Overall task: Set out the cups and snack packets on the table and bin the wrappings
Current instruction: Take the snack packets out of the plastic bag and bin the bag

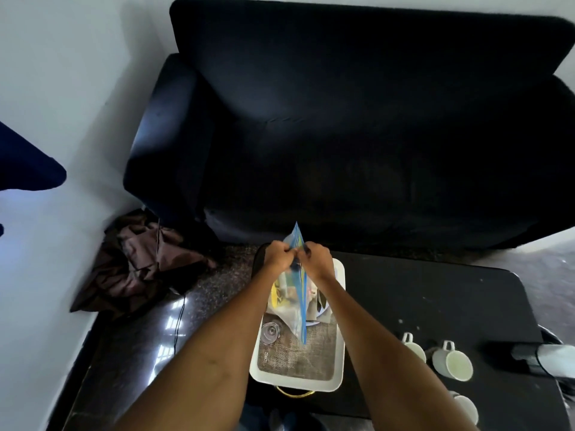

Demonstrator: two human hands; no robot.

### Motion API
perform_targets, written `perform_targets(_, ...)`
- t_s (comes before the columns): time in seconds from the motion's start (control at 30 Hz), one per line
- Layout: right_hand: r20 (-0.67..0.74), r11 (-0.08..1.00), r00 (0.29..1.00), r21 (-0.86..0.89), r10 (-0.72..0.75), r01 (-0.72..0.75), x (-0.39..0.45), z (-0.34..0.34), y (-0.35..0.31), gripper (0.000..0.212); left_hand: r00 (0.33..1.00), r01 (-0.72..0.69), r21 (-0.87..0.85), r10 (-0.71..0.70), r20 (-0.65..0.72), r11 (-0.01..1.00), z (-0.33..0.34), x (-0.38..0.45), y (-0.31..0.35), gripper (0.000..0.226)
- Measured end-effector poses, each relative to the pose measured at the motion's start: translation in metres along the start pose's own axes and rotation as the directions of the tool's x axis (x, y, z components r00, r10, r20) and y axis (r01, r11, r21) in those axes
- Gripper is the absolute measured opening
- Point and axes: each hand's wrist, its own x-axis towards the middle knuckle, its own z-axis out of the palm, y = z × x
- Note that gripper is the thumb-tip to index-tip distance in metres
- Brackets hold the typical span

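Head view, looking down: a wide dark sofa (357, 135) fills the upper part of the picture, with a heap of brown cloth (137, 262) on the glossy floor at its left corner. Below the sofa stands a black table (435, 293). On the table's left part sits a white rectangular tray (337, 365) lined with coarse brown matting. A clear glass (270, 331) lies toward the tray's left side, and a yellow packet (276, 294) and other small items, too blurred to name, lie at its far end. Above the tray both bare arms reach forward; the left hand (278, 255) and right hand (317, 258) meet, fingers curled tight on the upper edge of a clear plastic bag with blue trim (301, 309), which hangs down over the tray while its top corner sticks up beyond the knuckles. To the right of the tray, well apart from it, white cups lie on the table: one cup (451, 360) on its side, a second cup (412, 346) beside it, partly hidden by the right forearm, and a third cup (465, 407) nearer the table's front edge.
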Motion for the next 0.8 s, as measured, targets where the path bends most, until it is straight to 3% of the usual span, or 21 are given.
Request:
perform_targets(0.17, 0.057, 0.997, 0.998, -0.071, -0.029, 0.033, -0.007, -0.013, 0.008, 0.023, 0.995, 0.000, 0.000, 0.000, -0.097, 1.000, 0.012, -0.016, 0.014, 0.015)
perform_targets(0.3, 0.013, 0.991, 0.999, -0.123, -0.049, 0.050, -0.016, -0.016, 0.016, 0.023, 0.992, -0.055, 0.168, 0.073, -0.100, 0.984, 0.016, -0.027, 0.019, 0.043)
perform_targets(0.43, 0.015, 0.994, 0.997, -0.087, -0.071, 0.072, -0.022, -0.014, 0.019, 0.026, 0.989, -0.075, 0.219, 0.101, -0.108, 0.973, 0.019, -0.036, 0.021, 0.026)
perform_targets(0.5, -0.025, 1.000, 1.000, 0.018, -0.005, 0.005, -0.020, -0.021, 0.020, 0.033, 0.985, -0.073, 0.228, 0.105, -0.134, 0.971, 0.014, -0.037, 0.023, 0.024)
perform_targets(0.63, -0.106, 0.991, 0.989, 0.095, 0.104, -0.094, -0.013, -0.043, 0.032, 0.022, 0.967, -0.008, 0.185, 0.054, -0.248, 0.983, -0.004, -0.032, 0.018, 0.023)
perform_targets(0.73, -0.053, 0.997, 0.997, 0.060, 0.050, -0.047, -0.017, -0.043, 0.033, 0.020, 0.962, 0.032, 0.154, 0.011, -0.271, 0.988, -0.003, -0.036, 0.011, 0.023)
perform_targets(0.8, 0.030, 0.994, 0.995, 0.057, 0.091, -0.093, -0.023, -0.035, 0.032, 0.022, 0.961, 0.048, 0.136, -0.009, -0.275, 0.990, 0.005, -0.043, 0.006, 0.024)
